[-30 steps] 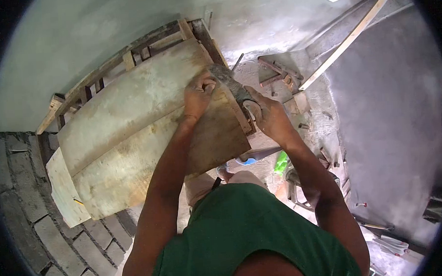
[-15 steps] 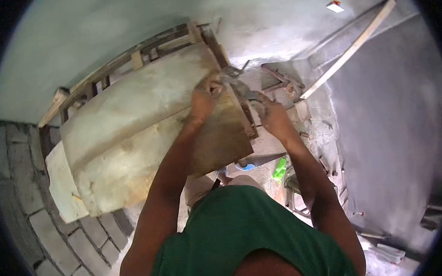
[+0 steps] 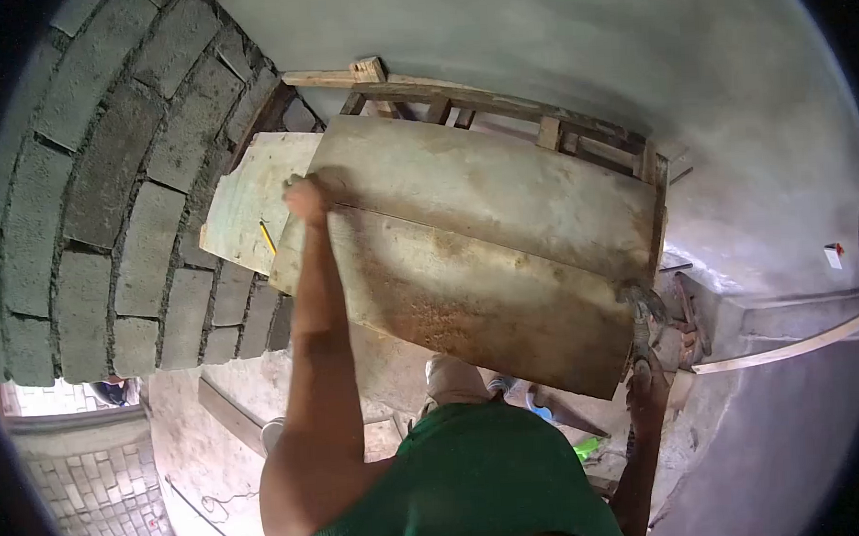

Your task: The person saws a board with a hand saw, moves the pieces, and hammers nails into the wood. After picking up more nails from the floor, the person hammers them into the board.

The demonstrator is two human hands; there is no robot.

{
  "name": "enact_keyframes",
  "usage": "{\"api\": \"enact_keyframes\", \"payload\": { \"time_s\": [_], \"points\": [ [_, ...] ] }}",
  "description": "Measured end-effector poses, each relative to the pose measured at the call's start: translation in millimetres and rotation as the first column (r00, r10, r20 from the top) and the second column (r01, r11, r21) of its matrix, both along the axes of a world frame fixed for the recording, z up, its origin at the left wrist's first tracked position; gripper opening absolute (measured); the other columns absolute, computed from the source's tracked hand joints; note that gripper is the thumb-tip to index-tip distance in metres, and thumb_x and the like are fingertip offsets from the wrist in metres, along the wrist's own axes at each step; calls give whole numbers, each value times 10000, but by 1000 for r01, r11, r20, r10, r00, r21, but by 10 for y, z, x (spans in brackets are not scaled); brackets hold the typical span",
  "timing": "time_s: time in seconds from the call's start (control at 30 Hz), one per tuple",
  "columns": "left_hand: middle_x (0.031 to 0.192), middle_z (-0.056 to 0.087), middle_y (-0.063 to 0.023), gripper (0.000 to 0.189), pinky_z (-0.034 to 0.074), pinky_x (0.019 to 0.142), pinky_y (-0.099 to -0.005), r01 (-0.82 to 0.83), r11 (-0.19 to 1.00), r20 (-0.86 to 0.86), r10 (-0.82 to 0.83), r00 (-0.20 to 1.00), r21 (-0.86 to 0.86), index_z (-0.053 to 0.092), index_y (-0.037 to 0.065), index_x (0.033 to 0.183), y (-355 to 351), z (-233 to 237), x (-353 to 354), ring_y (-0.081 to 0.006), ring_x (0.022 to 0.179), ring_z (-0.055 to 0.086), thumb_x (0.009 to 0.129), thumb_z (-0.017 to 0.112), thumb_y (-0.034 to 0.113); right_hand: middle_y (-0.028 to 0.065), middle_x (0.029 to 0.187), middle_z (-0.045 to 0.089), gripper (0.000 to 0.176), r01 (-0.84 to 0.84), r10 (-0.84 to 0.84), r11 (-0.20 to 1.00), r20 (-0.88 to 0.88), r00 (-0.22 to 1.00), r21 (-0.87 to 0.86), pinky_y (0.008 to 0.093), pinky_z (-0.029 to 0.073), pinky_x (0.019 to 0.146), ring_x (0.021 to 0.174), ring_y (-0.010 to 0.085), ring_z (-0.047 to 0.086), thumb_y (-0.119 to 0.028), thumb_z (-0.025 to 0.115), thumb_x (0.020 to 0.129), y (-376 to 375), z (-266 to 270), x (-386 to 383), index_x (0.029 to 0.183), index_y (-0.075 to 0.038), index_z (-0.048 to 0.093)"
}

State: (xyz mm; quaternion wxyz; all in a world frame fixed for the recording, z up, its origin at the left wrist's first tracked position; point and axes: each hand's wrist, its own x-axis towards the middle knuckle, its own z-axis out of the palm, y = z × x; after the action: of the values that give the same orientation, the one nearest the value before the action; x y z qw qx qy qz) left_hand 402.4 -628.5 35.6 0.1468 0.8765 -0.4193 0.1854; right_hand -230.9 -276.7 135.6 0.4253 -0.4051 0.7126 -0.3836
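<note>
Two plywood sheets lie side by side on a wooden frame (image 3: 499,97): the upper sheet (image 3: 483,179) and the stained lower sheet (image 3: 478,285). At their left end, my left hand (image 3: 305,201) has its fingers curled at the upper sheet's edge, by the seam. My right hand (image 3: 649,385), off the right end of the sheets, is closed around the handle of a claw hammer (image 3: 646,306). The hammer's head is up beside the lower sheet's right edge. A paler board (image 3: 245,204) sticks out beneath on the left, with a yellow pencil (image 3: 267,237) on it.
A concrete block wall (image 3: 149,204) rises on the left, and a smooth plastered wall (image 3: 729,111) stands behind the frame. A long wooden strip (image 3: 788,346) leans at the right. A loose plank (image 3: 230,416) lies on the floor.
My view has swung left. My left hand has gone from the sheets' right end to their left end. My right hand still holds the hammer near the right end, now lower beside the edge.
</note>
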Motion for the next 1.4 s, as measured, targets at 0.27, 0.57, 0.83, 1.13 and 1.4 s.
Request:
{"api": "enact_keyframes", "payload": {
  "time_s": [0.27,0.57,0.83,1.13,1.4],
  "points": [
    [1104,672,-238,557,487,904,-475,179,980,-543,-101,833,91,691,4,1042,164,42,620,-388,1060,635,811,656,510,-45,687,489,479,96,-101,994,119,988,46,196,354,419,494,26,406,-307,549,991,-111,160,286,1394,-57,476],
    [870,687,-132,358,511,701,-456,307,865,9,-338,941,397,697,48,966,-19,-216,377,-306,763,665,922,540,367,195,1144,665,403,37,-43,999,-323,946,-25,359,502,901,997,273,655,-239,536,976,-56,204,204,1288,17,545],
    [1531,348,-122,666,211,1155,-542,977,143,-418,-906,65,-158,323,179,1509,435,439,-3835,-317,1440,266,932,608,349,276,1195,624,508,154,-174,985,-425,888,-81,377,505,895,1055,347,661,-242,558,980,-230,465,-85,1432,-48,432],
    [1618,155,-93,659,64,1143,-664,919,263,-245,-909,338,293,274,200,1536,612,313,-4664,-363,1489,83,1000,250,581,304,1120,633,498,64,-148,974,-399,905,-216,382,522,847,1029,382,663,-95,534,963,-473,892,-203,1446,-82,415],
    [1609,174,-125,660,107,1119,-693,928,286,-192,-923,334,238,311,172,1521,629,264,-4684,-400,1473,127,999,269,574,262,1012,674,505,-165,100,983,-533,840,-75,365,529,769,869,374,685,-97,532,963,-506,196,-581,1453,-83,409]
  ]
}}
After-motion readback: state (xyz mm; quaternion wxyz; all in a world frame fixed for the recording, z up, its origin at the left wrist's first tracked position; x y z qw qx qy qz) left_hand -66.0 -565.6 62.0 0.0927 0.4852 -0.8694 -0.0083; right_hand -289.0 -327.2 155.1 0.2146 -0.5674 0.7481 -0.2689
